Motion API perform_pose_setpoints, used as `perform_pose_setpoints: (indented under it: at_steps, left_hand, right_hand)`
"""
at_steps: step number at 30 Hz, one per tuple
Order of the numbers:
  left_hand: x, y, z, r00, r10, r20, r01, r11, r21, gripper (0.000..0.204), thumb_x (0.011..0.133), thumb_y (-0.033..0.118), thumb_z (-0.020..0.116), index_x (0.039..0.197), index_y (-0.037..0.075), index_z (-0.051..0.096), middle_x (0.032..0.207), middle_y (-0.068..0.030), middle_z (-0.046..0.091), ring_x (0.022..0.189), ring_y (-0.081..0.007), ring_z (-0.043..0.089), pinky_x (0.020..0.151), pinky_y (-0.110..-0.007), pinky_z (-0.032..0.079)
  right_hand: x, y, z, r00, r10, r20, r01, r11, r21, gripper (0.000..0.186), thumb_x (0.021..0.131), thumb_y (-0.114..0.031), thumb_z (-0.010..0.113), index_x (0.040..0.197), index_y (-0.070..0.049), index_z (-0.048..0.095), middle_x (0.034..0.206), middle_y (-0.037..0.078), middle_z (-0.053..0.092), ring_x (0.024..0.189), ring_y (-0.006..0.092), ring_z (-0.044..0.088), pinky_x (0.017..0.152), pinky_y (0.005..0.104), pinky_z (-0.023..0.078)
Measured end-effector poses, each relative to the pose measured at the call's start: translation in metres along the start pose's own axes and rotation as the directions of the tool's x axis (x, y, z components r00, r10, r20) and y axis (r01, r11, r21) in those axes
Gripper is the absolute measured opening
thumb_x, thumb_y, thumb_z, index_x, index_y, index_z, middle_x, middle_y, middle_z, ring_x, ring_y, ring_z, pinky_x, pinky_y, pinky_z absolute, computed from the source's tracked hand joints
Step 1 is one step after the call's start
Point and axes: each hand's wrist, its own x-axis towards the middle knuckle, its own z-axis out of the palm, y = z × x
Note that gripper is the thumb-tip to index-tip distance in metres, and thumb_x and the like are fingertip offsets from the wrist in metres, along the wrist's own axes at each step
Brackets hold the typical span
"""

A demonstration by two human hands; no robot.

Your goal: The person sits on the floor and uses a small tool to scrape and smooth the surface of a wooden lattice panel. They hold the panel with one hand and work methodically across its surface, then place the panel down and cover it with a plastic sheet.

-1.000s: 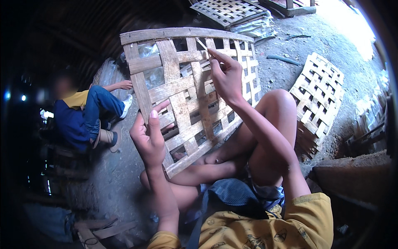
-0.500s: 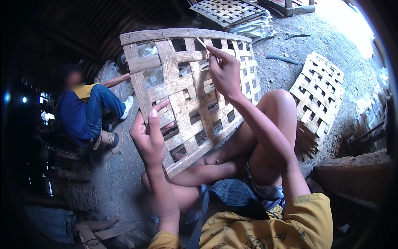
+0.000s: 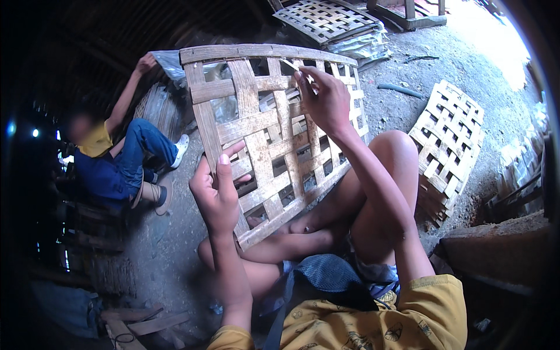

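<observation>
The tan, rectangular woven-slat panel (image 3: 259, 154) has shifted slightly toward three o'clock, work seemingly uninterrupted: left hand (image 3: 217, 195) pinching its edge, right hand (image 3: 328, 102) still pinching a thin, pale stick (image 3: 290, 65).

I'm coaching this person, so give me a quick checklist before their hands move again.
1. Left hand gripping the woven panel by its left edge: ok.
2. Right hand pinching the thin pale strip: ok.
3. Strip's far end tucked under the panel's top rail: cannot tell.
4. Panel's lower edge resting firmly on the legs: cannot tell.
5. Co-worker's hand away from the panel: ok.
</observation>
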Motion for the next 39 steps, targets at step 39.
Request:
perform_pose_setpoints:
  at_steps: [39]
  left_hand:
    - [0.002, 0.005, 0.003, 1.000, 0.013, 0.000, -0.013, 1.000, -0.015, 0.035, 0.108, 0.019, 0.047, 0.121, -0.009, 0.063, 0.114, -0.0160, 0.073, 0.078, -0.0066, 0.066, 0.065, -0.024, 0.062]
  right_hand:
    - [0.015, -0.068, 0.011, 0.982, -0.187, 0.009, 0.187, 0.982, 0.022, 0.038, 0.103, -0.035, 0.061, 0.077, -0.008, 0.058, 0.051, 0.011, 0.054, 0.048, 0.0341, 0.058, 0.047, 0.0438, 0.042]
